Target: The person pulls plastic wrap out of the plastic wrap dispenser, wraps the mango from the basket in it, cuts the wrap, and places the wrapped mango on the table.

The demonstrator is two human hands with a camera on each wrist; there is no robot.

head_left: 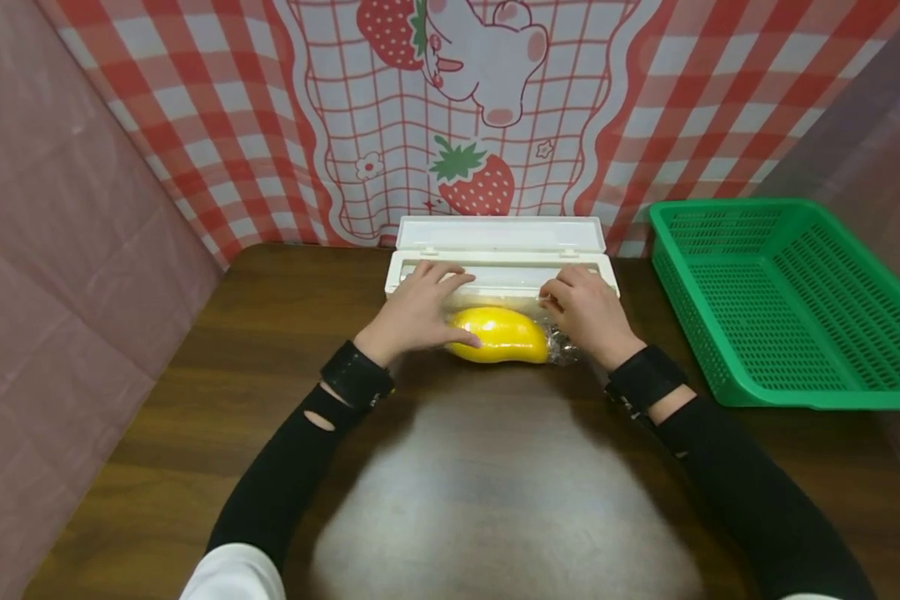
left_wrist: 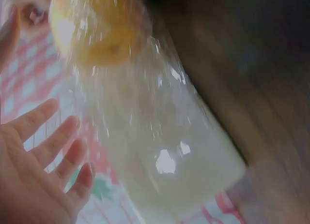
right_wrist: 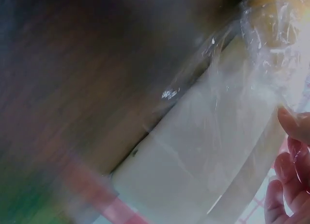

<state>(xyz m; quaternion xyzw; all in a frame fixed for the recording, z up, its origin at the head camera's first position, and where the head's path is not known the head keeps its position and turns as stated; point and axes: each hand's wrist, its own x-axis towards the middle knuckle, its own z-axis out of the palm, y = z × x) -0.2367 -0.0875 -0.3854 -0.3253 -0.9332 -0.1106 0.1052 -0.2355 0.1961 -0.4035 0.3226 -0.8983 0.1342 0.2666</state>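
Note:
A glossy yellow mango (head_left: 506, 335) lies wrapped in clear cling film (head_left: 562, 346) in front of a white cling film dispenser (head_left: 502, 279). The dispenser's lid (head_left: 498, 233) stands raised at the back. My left hand (head_left: 420, 308) is spread at the mango's left end, its thumb over the fruit and its fingers above the dispenser. In the left wrist view, film stretches between the mango (left_wrist: 106, 30) and the dispenser (left_wrist: 193, 185). At the mango's right, my right hand (head_left: 588, 312) has curled fingers, and its thumb (right_wrist: 293, 122) pinches the film's edge.
A green plastic basket (head_left: 735, 383) stands at the right of the brown wooden table (head_left: 217, 400). Behind the dispenser hangs a red-and-white checked cloth (head_left: 232, 133) with strawberries. A pink cloth (head_left: 67, 292) hangs along the left side.

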